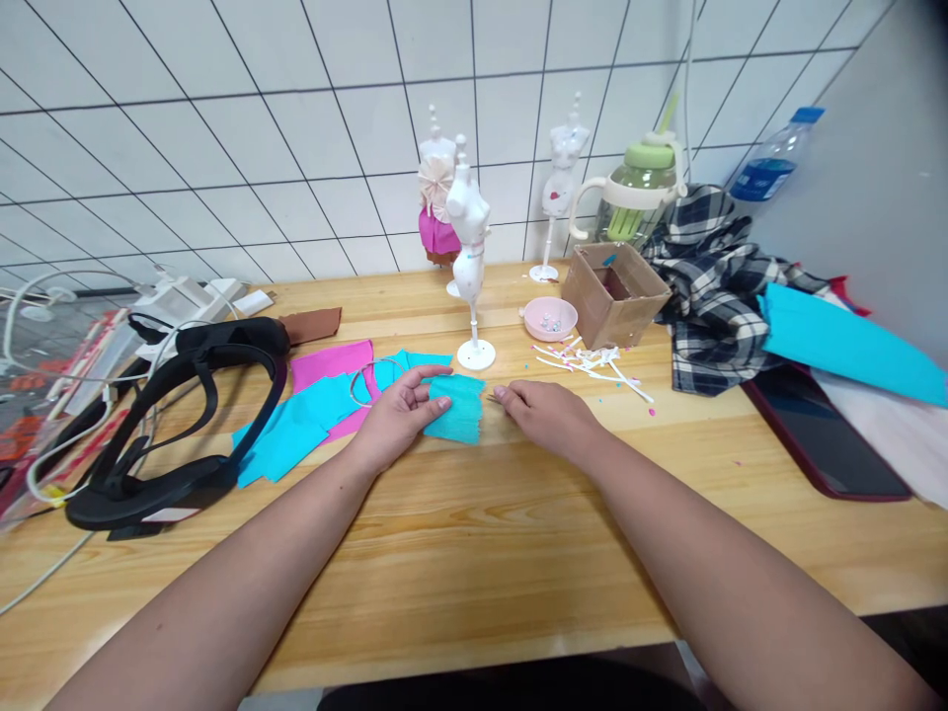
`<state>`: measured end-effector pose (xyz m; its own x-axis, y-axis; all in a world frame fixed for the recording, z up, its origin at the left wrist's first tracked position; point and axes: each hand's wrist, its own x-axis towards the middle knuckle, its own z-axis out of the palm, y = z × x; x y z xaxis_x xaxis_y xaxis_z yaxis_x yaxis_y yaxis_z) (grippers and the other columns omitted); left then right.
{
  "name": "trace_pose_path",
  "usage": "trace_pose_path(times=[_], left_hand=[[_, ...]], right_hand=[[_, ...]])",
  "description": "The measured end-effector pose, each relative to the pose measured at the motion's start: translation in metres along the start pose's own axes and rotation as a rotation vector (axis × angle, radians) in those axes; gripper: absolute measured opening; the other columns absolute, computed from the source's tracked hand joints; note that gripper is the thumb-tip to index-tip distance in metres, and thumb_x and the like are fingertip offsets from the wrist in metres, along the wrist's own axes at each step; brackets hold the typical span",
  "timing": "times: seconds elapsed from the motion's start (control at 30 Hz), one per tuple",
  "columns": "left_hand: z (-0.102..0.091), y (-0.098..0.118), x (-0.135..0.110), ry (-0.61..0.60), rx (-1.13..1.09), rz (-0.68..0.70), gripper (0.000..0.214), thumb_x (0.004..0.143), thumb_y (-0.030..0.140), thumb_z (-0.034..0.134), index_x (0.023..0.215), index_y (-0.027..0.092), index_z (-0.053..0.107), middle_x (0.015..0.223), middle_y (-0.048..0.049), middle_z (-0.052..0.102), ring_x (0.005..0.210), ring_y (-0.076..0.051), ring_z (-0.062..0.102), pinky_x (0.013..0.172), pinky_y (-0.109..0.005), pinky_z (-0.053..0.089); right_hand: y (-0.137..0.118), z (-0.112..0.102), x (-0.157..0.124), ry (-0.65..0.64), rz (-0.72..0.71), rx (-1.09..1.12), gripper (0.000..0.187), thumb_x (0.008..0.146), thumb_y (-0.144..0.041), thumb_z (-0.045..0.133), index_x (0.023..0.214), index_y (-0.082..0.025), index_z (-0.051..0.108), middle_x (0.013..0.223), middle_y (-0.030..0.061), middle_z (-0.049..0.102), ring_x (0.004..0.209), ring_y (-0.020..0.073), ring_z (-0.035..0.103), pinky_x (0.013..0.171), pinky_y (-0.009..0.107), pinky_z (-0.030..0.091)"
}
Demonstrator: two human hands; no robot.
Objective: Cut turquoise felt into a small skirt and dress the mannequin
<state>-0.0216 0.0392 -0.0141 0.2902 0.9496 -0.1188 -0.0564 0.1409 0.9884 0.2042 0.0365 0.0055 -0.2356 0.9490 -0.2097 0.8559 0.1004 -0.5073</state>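
A small teal cloth piece (457,420) with a frayed right edge is pinched between the thumb and fingers of my left hand (400,410), just above the table. My right hand (548,415) is closed on a thin pointed tool (494,397), mostly hidden by the fingers, whose tip points toward the frayed edge. Behind the cloth stands a bare white mini dress form (470,237) on a round base. Beside my left hand lie blue cloth pieces (296,425), a magenta cloth (333,363) and a thin hoop (362,387).
Two more dress forms, one wearing a magenta skirt (438,233), stand by the tiled wall. To the right are a pink bowl (549,319), a cardboard box (618,306), white scraps (592,363), a jug (637,193), plaid cloth (703,286) and a phone (829,439). A black headset (178,494) lies left.
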Motion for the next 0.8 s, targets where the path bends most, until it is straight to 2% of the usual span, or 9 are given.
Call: trace_pose_path(times=[0.07,0.17,0.3,0.4,0.67,0.8], left_hand=[[0.000,0.000,0.000,-0.003,0.013,0.000,0.054,0.073,0.034,0.080,0.120,0.020,0.056,0.081,-0.0003,0.073,0.068,-0.014,0.067,0.065,-0.024,0.053],[-0.001,0.000,0.000,0.001,0.020,0.005,0.056,0.073,0.034,0.080,0.121,0.019,0.055,0.082,-0.0007,0.072,0.068,-0.014,0.067,0.065,-0.024,0.053],[0.000,0.002,-0.001,0.004,0.031,0.027,0.059,0.074,0.034,0.080,0.125,0.020,0.054,0.079,0.0008,0.071,0.067,-0.013,0.066,0.065,-0.023,0.053],[0.001,0.004,-0.001,0.021,0.036,0.029,0.060,0.073,0.033,0.081,0.126,0.020,0.054,0.076,0.0026,0.070,0.065,-0.012,0.065,0.063,-0.022,0.052],[0.003,0.004,-0.001,0.031,0.019,0.001,0.060,0.072,0.033,0.081,0.125,0.020,0.055,0.066,0.0042,0.067,0.068,-0.016,0.067,0.066,-0.025,0.053],[0.001,0.002,0.001,0.025,0.009,-0.003,0.061,0.073,0.033,0.081,0.126,0.021,0.055,0.073,0.0018,0.071,0.069,-0.016,0.068,0.068,-0.026,0.054]], right_hand=[[0.001,-0.002,0.000,0.010,0.029,-0.049,0.052,0.096,-0.059,0.030,0.089,-0.022,0.066,0.097,0.0105,0.073,0.089,0.0250,0.062,0.064,0.030,0.033],[0.003,-0.005,0.001,-0.010,0.021,-0.024,0.056,0.098,-0.054,0.026,0.080,-0.021,0.067,0.093,0.0110,0.073,0.085,0.0240,0.063,0.066,0.030,0.035],[0.002,-0.007,-0.001,-0.190,-0.007,0.180,0.064,0.099,-0.054,0.023,0.066,-0.020,0.065,0.061,0.0061,0.068,0.063,0.0181,0.060,0.063,0.028,0.038],[0.000,-0.004,-0.003,-0.260,-0.018,0.247,0.064,0.099,-0.056,0.025,0.062,-0.020,0.063,0.055,0.0035,0.064,0.057,0.0160,0.058,0.061,0.027,0.039],[-0.001,0.005,0.001,-0.195,-0.067,0.276,0.062,0.098,-0.057,0.027,0.065,-0.019,0.065,0.051,0.0011,0.056,0.054,0.0147,0.055,0.059,0.026,0.036],[-0.001,0.004,0.001,-0.172,-0.100,0.252,0.060,0.099,-0.053,0.029,0.062,-0.020,0.063,0.050,0.0005,0.054,0.054,0.0144,0.053,0.060,0.027,0.034]])
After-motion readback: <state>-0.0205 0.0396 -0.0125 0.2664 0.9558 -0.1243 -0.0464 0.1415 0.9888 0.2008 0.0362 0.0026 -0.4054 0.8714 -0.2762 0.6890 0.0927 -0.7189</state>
